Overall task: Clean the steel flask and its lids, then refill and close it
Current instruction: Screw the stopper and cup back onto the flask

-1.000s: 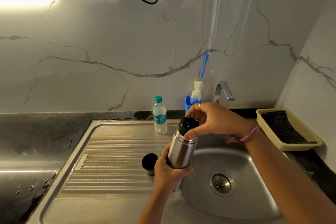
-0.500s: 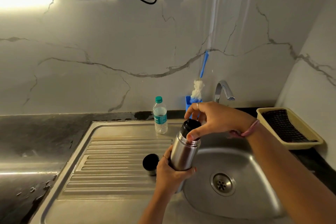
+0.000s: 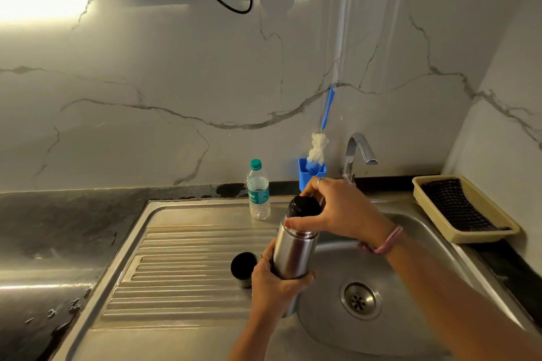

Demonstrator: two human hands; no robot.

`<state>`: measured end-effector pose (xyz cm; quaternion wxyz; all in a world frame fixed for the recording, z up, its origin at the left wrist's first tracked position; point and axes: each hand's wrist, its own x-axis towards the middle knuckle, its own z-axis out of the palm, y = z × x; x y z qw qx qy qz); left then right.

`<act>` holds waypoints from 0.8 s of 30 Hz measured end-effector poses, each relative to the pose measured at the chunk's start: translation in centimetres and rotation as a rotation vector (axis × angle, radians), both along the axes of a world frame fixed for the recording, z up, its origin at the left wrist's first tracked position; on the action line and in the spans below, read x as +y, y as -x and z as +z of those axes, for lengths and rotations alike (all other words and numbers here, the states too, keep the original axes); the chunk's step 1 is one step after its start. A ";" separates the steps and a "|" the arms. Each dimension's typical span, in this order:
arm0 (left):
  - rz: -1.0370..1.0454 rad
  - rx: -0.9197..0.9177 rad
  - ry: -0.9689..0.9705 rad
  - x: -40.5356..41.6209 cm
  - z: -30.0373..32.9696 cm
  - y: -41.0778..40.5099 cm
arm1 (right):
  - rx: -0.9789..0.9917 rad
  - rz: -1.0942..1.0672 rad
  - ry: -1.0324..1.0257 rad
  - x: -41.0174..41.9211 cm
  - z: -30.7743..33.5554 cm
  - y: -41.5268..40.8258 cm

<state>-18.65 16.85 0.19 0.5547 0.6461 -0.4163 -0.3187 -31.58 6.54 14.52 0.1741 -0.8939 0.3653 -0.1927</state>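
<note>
From the head camera, the steel flask sits just below centre of the frame, tilted slightly, above the edge between drainboard and sink. The left hand is wrapped round its lower body, and the right hand pinches the black inner lid at its neck with curled fingers. This looks like the lid being twisted, though whether off or on cannot be told (no water is running). The next move calls for a steady counter-grip while the lid turns.

The outer cap stands on the drainboard just left of the flask, close to the left wrist. Further back are a water bottle, a bottle brush in a blue holder, and the tap; a beige tray lies at right. Nothing blocks the hands.
</note>
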 end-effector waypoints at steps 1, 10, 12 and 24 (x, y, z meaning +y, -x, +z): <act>0.000 0.005 0.001 0.0 0.0 0.0 | 0.009 -0.008 0.050 0.2 -0.2 -0.2; -0.138 -0.044 -0.021 0.2 0.4 -1.5 | 0.090 0.523 0.692 -1.6 -1.0 0.9; -0.136 -0.062 -0.026 0.2 0.4 -1.5 | 0.044 0.537 0.726 -1.5 -1.2 0.4; 0.014 -0.056 0.057 0.8 1.5 0.1 | 0.213 -0.238 0.443 1.7 -0.2 -3.5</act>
